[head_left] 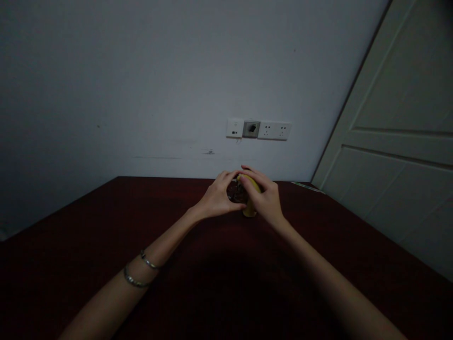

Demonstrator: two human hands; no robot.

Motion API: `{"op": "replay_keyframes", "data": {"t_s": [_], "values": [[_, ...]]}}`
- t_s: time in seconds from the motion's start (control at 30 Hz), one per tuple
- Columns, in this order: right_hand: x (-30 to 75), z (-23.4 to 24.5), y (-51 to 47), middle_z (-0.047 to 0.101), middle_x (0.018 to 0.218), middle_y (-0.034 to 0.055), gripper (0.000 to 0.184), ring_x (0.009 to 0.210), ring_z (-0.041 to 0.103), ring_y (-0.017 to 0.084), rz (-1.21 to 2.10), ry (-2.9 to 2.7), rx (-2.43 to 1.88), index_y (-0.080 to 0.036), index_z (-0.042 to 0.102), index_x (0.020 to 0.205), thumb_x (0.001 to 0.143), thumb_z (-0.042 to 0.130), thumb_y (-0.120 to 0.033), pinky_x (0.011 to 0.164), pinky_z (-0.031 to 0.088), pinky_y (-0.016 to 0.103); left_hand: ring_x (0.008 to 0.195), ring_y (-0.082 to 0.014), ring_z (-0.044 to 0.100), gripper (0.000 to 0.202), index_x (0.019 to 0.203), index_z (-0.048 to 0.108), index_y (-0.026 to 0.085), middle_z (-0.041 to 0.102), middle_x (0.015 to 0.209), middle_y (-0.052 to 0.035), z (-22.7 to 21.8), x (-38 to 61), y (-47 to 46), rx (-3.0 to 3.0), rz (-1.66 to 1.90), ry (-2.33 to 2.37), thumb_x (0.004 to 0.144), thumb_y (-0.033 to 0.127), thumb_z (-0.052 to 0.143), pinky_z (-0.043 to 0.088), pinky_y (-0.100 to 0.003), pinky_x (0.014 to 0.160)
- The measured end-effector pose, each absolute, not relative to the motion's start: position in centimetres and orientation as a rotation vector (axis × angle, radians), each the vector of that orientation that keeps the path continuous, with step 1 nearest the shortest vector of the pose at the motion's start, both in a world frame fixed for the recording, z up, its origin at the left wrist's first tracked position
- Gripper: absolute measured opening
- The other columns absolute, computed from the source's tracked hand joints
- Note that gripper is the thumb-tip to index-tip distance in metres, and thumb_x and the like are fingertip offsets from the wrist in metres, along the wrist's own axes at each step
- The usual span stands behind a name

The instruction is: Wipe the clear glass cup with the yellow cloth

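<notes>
My left hand [220,196] curves its thumb and fingers around a clear, shiny object [235,191], which looks like a glass; its full shape is hard to make out in the dim light. From the other side, my right hand [268,198] grips a yellow cloth [249,211]. Part of the cloth lies against the clear object, and its lower end hangs beneath my right palm. Both hands meet near the far side of the dark red table [159,203].
Beyond the table's far edge is a pale wall with a row of sockets and a switch [251,129]. A white panelled door [392,156] stands along the right side. A thin light strip [307,187] lies at the far right corner of the table.
</notes>
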State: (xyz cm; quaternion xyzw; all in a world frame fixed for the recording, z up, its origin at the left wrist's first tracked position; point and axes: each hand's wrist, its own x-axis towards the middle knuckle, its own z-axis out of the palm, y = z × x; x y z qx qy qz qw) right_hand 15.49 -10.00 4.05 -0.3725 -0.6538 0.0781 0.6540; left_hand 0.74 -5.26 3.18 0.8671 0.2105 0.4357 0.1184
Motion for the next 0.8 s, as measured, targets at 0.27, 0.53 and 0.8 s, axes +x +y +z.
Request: {"op": "replay_keyframes", "data": {"t_s": [0.27, 0.53, 0.8], "values": [[16.3, 4.8, -9.3, 0.074, 0.101, 0.0067, 0.029, 0.097, 0.068, 0.024, 0.459, -1.336, -0.946, -0.02, 0.074, 0.095, 0.078, 0.064, -0.041, 0.092, 0.051, 0.044, 0.115, -0.0281, 0.05, 0.085, 0.131, 0.044, 0.021, 0.053, 0.12, -0.0103, 3.6, 0.9, -5.8, 2.493, 1.277, 0.645, 0.056, 0.031, 0.083, 0.041, -0.047, 0.1], [15.2, 5.2, -11.4, 0.063, 0.126, 0.0004, 0.021, 0.119, 0.057, 0.02, 0.21, -1.491, -0.703, -0.03, 0.07, 0.103, 0.085, 0.058, -0.031, 0.107, 0.04, 0.042, 0.104, -0.0252, 0.06, 0.075, 0.119, 0.051, 0.015, 0.06, 0.118, -0.0127, 4.7, 1.3, -6.6, 1.956, 1.325, 0.523, 0.054, 0.032, 0.083, 0.048, -0.041, 0.092], [15.9, 5.6, -12.0, 0.062, 0.127, -0.0015, 0.024, 0.12, 0.056, 0.022, 0.105, -1.646, -0.676, -0.033, 0.07, 0.105, 0.085, 0.059, -0.028, 0.107, 0.04, 0.048, 0.099, -0.0232, 0.062, 0.07, 0.116, 0.054, 0.014, 0.064, 0.113, -0.0113, 5.4, 1.0, -6.6, 1.836, 1.239, 0.464, 0.053, 0.026, 0.082, 0.05, -0.038, 0.088]]}}
